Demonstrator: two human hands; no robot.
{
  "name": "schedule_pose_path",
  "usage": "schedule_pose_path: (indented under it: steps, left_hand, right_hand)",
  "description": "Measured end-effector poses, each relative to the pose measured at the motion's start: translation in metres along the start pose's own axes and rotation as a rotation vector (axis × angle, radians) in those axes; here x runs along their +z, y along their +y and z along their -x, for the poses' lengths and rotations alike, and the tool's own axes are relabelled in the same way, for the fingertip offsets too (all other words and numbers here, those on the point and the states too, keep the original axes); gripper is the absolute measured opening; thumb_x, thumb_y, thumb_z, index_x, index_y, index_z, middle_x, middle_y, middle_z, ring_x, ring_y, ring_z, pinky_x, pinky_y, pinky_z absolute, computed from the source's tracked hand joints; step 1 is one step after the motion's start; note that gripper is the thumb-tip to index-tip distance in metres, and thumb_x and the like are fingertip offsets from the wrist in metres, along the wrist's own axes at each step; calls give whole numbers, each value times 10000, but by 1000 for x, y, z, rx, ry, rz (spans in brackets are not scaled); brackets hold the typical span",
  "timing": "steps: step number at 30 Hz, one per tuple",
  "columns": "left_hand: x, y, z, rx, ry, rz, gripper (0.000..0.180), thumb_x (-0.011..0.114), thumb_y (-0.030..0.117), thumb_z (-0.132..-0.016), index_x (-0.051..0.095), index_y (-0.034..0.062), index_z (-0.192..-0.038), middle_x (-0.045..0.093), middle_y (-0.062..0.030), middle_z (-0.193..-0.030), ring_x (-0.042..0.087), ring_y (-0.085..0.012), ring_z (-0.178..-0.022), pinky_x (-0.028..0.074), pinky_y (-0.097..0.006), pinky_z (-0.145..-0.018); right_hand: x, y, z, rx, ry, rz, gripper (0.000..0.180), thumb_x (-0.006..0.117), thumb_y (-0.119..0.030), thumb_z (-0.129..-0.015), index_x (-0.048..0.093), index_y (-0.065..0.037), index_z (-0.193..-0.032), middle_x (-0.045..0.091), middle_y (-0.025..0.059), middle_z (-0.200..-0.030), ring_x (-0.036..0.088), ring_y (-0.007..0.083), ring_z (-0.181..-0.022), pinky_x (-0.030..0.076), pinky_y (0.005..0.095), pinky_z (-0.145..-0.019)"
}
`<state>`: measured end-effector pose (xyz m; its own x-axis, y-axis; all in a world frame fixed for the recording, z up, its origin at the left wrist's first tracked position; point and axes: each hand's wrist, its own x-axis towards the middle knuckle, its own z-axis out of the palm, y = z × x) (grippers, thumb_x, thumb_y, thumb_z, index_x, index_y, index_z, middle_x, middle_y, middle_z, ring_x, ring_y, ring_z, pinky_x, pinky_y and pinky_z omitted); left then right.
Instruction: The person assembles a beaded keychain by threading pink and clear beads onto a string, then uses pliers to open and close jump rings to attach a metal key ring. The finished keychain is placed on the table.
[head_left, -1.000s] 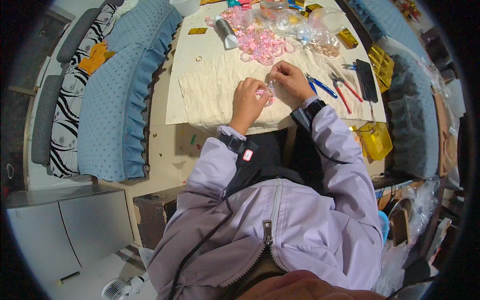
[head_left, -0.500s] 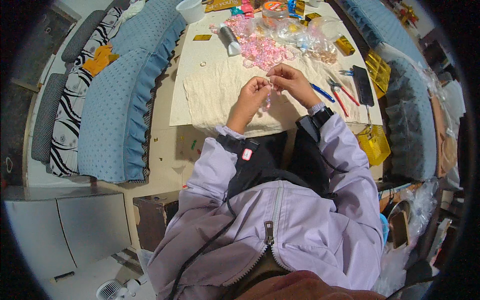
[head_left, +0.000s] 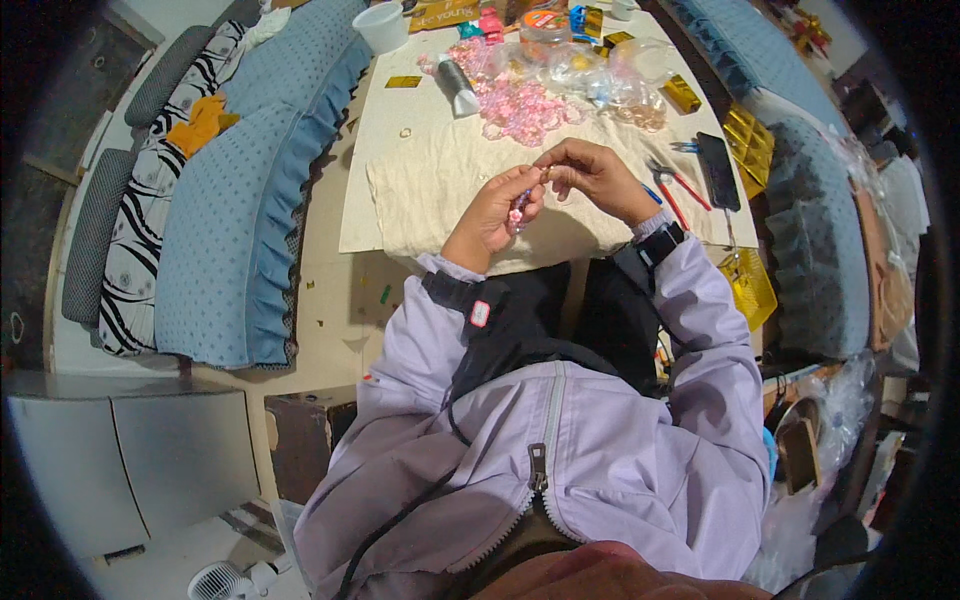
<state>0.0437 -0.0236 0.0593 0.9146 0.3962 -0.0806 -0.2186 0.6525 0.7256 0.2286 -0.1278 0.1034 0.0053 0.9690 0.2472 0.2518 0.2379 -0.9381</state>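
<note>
The person is sitting at a low counter and is holding both hands together above a cream cloth that is lying on it. The left hand is curled, and its fingers are pinching a small string of pink beads, which is hanging down between thumb and palm. The right hand is also curled, its fingertips are meeting the left fingertips at the top of the string, so both hands are grasping this same small piece just over the near part of the cloth. Further on the counter, a heap of loose pink beads is lying beside a grey spool. To the right of the right hand, red-handled pliers and a dark phone are lying near the counter edge, well apart from the string. A white cup is standing at the far left corner. A black watch is sitting on the right wrist, and the person is wearing a lilac jacket. A blue cushion is lying on the left of the counter.
</note>
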Motion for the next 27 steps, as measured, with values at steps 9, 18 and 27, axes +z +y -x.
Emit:
schedule_pose_path:
  steps: [9, 18, 27]
  left_hand:
    - [13, 6, 14, -49, 47, -98, 186, 693, 195, -986, 626, 40, -1063, 694, -53, -882, 650, -101, -717, 476, -191, -590]
    - [19, -7, 7, 221, 203, -523, 213, 711, 151, -971, 630, 11, -1110, 731, -105, -909, 688, -117, -758, 521, -212, -635]
    - [-4, -20, 3, -25, 140, -160, 228, 642, 189, -1015, 636, 29, -1177, 725, -101, -979, 593, -85, -668, 425, -189, -545]
  right_hand:
    - [-2, 6, 3, -43, 76, -69, 167, 656, -185, -1012, 677, -20, -997, 662, 11, -838, 622, 80, -699, 519, 247, -605]
    - [-3, 13, -2, 93, 80, -62, 161, 661, -185, -1007, 653, -23, -1002, 622, -11, -799, 573, 61, -677, 473, 237, -573]
    - [5, 35, -7, 42, 134, -24, 99, 642, -139, -1008, 640, -41, -1019, 616, -19, -855, 554, 63, -753, 486, 249, -672]
